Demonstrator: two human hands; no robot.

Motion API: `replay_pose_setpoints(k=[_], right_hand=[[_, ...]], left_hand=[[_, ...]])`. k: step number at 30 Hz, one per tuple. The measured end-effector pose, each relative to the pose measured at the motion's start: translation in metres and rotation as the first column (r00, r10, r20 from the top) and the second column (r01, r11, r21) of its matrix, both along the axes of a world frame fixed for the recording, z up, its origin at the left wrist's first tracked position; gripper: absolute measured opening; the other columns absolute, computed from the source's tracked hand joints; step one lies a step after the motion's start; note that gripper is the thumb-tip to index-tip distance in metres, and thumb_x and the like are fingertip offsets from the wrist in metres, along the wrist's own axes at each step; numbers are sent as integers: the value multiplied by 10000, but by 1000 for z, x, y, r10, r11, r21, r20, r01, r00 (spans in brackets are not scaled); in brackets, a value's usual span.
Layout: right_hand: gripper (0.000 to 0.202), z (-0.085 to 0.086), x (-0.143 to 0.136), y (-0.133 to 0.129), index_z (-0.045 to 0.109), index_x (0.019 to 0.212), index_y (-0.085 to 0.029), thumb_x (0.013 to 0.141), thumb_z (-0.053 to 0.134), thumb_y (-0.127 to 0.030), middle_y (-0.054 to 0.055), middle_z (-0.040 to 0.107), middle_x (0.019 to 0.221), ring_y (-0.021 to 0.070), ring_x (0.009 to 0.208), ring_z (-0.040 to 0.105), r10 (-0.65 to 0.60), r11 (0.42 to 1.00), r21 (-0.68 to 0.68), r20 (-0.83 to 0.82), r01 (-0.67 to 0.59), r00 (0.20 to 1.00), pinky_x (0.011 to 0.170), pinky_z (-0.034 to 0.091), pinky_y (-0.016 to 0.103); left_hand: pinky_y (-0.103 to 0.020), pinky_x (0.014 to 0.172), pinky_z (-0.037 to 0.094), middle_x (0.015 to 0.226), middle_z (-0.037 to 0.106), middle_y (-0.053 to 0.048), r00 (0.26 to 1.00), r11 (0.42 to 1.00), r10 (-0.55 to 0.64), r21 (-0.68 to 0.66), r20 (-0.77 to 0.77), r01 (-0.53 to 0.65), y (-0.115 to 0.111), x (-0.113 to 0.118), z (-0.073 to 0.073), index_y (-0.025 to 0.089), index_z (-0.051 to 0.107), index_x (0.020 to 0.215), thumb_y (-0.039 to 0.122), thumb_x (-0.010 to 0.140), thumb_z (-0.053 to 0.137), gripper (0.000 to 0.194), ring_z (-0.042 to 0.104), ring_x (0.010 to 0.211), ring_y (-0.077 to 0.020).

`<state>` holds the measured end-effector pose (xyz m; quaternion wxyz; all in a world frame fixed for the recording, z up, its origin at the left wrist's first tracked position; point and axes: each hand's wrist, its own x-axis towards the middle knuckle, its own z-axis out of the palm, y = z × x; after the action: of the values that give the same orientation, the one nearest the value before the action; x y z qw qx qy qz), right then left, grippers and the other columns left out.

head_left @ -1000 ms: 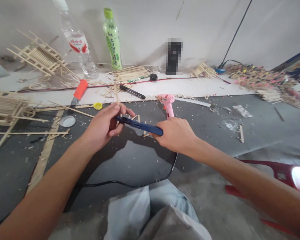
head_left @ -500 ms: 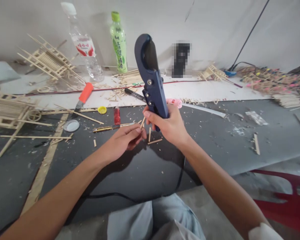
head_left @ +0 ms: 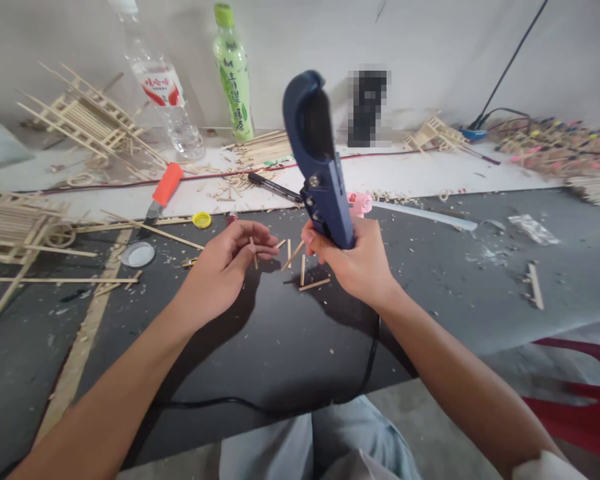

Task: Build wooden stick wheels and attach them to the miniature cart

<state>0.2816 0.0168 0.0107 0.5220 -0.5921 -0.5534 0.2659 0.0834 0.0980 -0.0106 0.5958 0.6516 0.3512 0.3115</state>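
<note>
My right hand [head_left: 357,257] is wrapped round a dark blue cutter [head_left: 325,180], its curved head pointing up. A thin wooden stick [head_left: 293,255] also slants down from the fingertips of that hand. To the left, my left hand [head_left: 230,263] pinches a short stick [head_left: 254,255] between thumb and fingers, palm turned inward. Between and below the hands, short sticks lie on the dark table, one upright in view [head_left: 303,271] and one lying crosswise [head_left: 315,285].
Stick-built models [head_left: 87,120] stand at the left, near a clear bottle [head_left: 167,100], a green bottle [head_left: 234,80] and an orange-handled knife [head_left: 167,185]. A pink glue gun [head_left: 361,204] lies behind my right hand. Coloured-tip sticks [head_left: 565,147] fill the back right.
My hands have moved apart, the left one leftward. A stick now shows at my right fingertips, and another short stick is visible on the table between the hands.
</note>
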Motion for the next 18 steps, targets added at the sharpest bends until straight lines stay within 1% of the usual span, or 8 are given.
replay_pose_setpoints(k=[2, 3, 5, 7, 9, 13, 16, 18], right_hand=[[156, -2, -3, -1, 688, 819, -188, 895, 691, -324, -11, 683, 713, 146, 657, 618, 16, 999, -32, 65, -14, 998, 644, 478, 268], [142, -2, -4, -1, 692, 832, -187, 895, 678, -313, -9, 690, 726, 149, 671, 621, 22, 999, -47, 92, -18, 995, 655, 472, 270], [130, -4, -7, -1, 703, 865, -185, 895, 662, -305, -14, 685, 730, 145, 665, 603, 43, 997, -65, 146, -34, 988, 653, 446, 267], [127, -6, -8, 0, 710, 885, -183, 895, 653, -296, -25, 665, 713, 134, 642, 572, 67, 996, -66, 200, -55, 978, 641, 419, 259], [129, -6, -10, 1, 719, 911, -180, 897, 642, -282, -29, 663, 721, 128, 644, 561, 94, 995, -65, 243, -81, 965, 643, 406, 252], [150, -6, -12, 2, 725, 919, -176, 922, 629, -291, -24, 676, 750, 125, 668, 579, 137, 990, -70, 261, -123, 955, 665, 400, 246], [147, -6, -13, 2, 712, 876, -176, 923, 636, -293, -36, 640, 713, 113, 639, 536, 138, 990, -61, 261, -126, 955, 656, 386, 244], [159, -6, -13, 2, 703, 859, -176, 924, 640, -306, -39, 624, 707, 110, 632, 507, 141, 990, -64, 245, -129, 959, 646, 377, 245]], left_hand=[[-353, 988, 545, 1155, 747, -92, 1000, 1000, 4, 7, -10, -4, -2, 2, -2, 182, 627, 1111, 285, 980, 630, 167, 723, 1096, -224], [-364, 1019, 537, 1177, 753, -97, 1000, 1000, -6, 2, -18, 6, -4, 3, -3, 186, 631, 1131, 317, 979, 653, 202, 717, 1140, -237], [-374, 1044, 526, 1174, 768, -98, 997, 998, -67, -20, -25, 66, -8, 6, -7, 194, 625, 1166, 364, 974, 683, 263, 716, 1168, -252], [-379, 1056, 516, 1173, 775, -98, 987, 986, -160, -40, -12, 159, -11, 8, -11, 197, 605, 1218, 385, 981, 682, 312, 717, 1179, -264], [-365, 1040, 517, 1184, 773, -96, 977, 976, -215, -30, 1, 214, -12, 9, -14, 195, 598, 1256, 370, 987, 675, 331, 717, 1178, -272], [-341, 999, 516, 1233, 755, -90, 971, 971, -239, 16, -4, 239, -11, 8, -18, 193, 622, 1255, 310, 986, 666, 296, 715, 1145, -264], [-374, 1033, 504, 1228, 756, -92, 962, 962, -272, -14, 25, 272, -10, 7, -22, 194, 608, 1221, 297, 981, 667, 268, 716, 1143, -264], [-381, 1036, 505, 1199, 766, -86, 963, 963, -266, -36, 43, 267, -10, 7, -23, 198, 606, 1177, 286, 964, 683, 243, 713, 1157, -266]])
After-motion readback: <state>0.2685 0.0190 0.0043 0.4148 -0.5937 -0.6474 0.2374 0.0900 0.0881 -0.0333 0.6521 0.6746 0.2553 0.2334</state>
